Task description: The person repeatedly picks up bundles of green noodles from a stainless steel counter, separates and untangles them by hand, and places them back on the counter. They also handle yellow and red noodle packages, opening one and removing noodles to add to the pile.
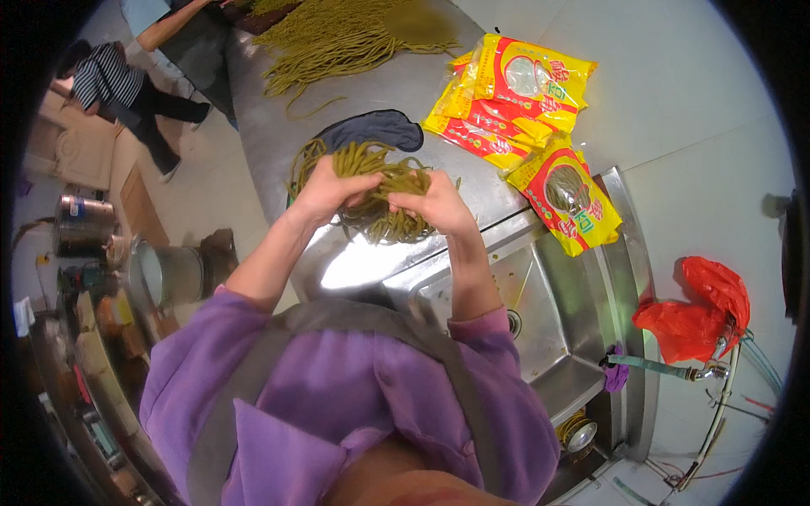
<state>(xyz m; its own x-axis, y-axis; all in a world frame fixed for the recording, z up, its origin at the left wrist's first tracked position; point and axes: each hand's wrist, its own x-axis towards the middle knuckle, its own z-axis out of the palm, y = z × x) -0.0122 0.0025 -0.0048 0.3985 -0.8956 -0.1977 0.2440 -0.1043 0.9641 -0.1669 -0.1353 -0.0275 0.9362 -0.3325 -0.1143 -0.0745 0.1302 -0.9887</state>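
Note:
Both my hands grip one bundle of green-brown noodle-like strands [361, 161] above the near part of the stainless steel counter [253, 139]. My left hand [335, 190] closes around the left side of the bundle, thumb pointing inward. On the right side, my right hand [433, 201] pinches the strands, its thumb laid across them. Loose ends hang below and between the hands. Just beyond the bundle lies a dark fabric piece [373, 128], partly covered by it. A large pile of similar strands [335, 47] spreads over the counter's far end.
Yellow-and-red printed plastic packets [535, 76] lie overlapped along the wall, with another packet [569, 196] nearer the sink [550, 284]. A red plastic bag [696, 313] hangs by the tap [715, 367]. At left, two people [117, 82] [196, 44] stand near metal pots [168, 272].

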